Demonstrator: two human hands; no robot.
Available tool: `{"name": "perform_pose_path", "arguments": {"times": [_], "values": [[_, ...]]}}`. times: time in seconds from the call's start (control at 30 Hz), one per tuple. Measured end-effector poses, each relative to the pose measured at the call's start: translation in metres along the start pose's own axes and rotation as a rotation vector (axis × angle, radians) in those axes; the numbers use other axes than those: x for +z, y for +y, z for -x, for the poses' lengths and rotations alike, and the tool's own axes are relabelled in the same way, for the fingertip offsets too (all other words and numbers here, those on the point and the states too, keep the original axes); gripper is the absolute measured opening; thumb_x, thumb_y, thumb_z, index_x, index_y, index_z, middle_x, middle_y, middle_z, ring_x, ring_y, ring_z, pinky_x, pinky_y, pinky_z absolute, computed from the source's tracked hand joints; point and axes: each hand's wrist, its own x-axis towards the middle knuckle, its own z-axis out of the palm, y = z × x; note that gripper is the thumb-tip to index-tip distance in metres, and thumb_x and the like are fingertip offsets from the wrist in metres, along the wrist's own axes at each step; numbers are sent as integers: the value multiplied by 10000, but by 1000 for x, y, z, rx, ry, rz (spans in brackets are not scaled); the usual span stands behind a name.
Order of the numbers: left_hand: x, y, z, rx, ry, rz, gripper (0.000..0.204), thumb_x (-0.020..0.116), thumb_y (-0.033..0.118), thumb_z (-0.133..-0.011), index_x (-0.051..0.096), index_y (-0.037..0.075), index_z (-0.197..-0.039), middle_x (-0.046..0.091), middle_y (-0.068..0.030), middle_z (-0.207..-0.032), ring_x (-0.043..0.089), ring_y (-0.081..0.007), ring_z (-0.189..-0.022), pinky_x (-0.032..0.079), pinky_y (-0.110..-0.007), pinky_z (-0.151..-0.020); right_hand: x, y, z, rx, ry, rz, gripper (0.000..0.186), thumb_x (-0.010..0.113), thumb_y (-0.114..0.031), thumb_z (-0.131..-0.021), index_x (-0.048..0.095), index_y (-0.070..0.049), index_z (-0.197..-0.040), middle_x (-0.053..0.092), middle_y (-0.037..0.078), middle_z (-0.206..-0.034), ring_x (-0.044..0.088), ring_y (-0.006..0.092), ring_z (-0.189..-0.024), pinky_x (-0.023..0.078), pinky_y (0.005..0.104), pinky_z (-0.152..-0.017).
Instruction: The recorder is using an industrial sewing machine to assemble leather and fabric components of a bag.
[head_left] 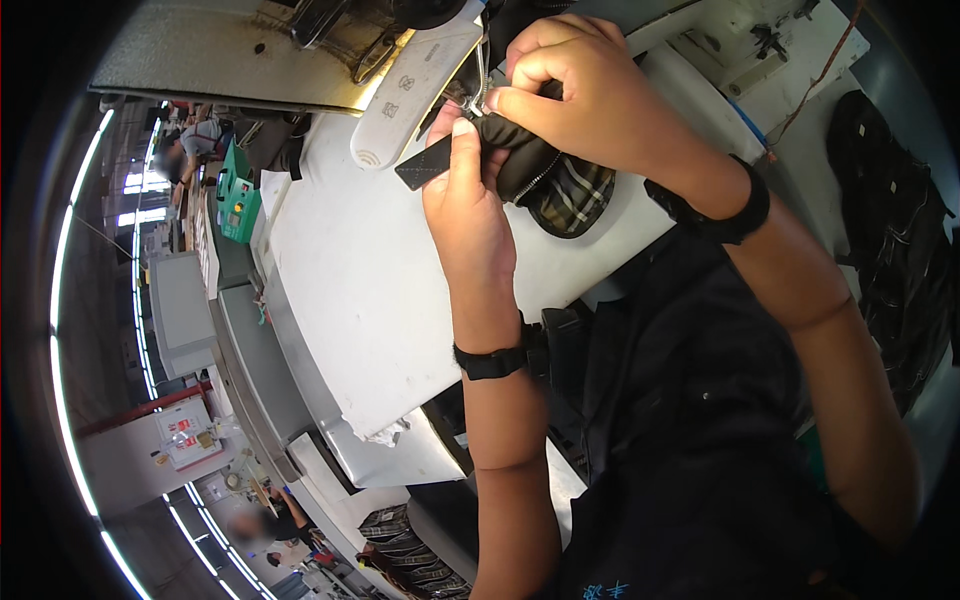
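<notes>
A dark olive garment piece (518, 160) with a metal-toothed zipper (537, 184) and plaid lining (575, 200) is bunched between my hands, over the white table. My left hand (468, 205) grips its near side, thumb on top. A flat black rectangular piece (424, 165) sticks out to the left from under that thumb. My right hand (580, 85) has its thumb and index finger pinched at the garment's upper edge, close to the sewing machine's needle area. What lies between those fingertips is too small to make out.
The white sewing machine arm (415, 90) reaches in just left of my hands. More dark garments (890, 240) are piled at the right, and plaid cloth (415, 550) lies at the lower left. A green box (238, 195) and other people at work are farther left.
</notes>
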Motion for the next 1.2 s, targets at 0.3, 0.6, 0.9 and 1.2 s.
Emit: {"name": "perform_pose_path", "arguments": {"times": [0.3,0.6,0.9,1.2], "values": [[-2,-11,-4,86,13,-83,465,542,271,-1103,523,-78,-1409,683,-85,-1144,622,-115,-950,513,-278,-887,-9,6,-8,-49,-160,71,247,719,-265,-840,649,-77,-694,714,35,-958,644,245,-1004,397,408,-1005],[1,-6,-6,36,29,-100,499,517,260,-1105,480,-83,-1466,664,-78,-1156,588,-95,-941,496,-264,-843,-13,-2,-10,0,-119,13,247,718,-278,-882,703,-63,-760,674,100,-932,630,303,-988,390,439,-943],[5,-8,-7,52,30,-172,429,450,248,-1119,531,-47,-1419,664,-67,-1158,595,-96,-956,489,-278,-841,-10,0,-13,42,-129,28,249,734,-301,-842,725,-57,-791,686,118,-938,638,308,-1009,396,445,-957],[5,0,-8,33,33,-143,420,494,272,-1107,561,-43,-1377,678,-79,-1146,624,-108,-968,505,-281,-855,-12,-2,-15,76,-191,79,258,723,-296,-851,721,-57,-756,687,106,-899,642,307,-982,397,443,-955]]}}
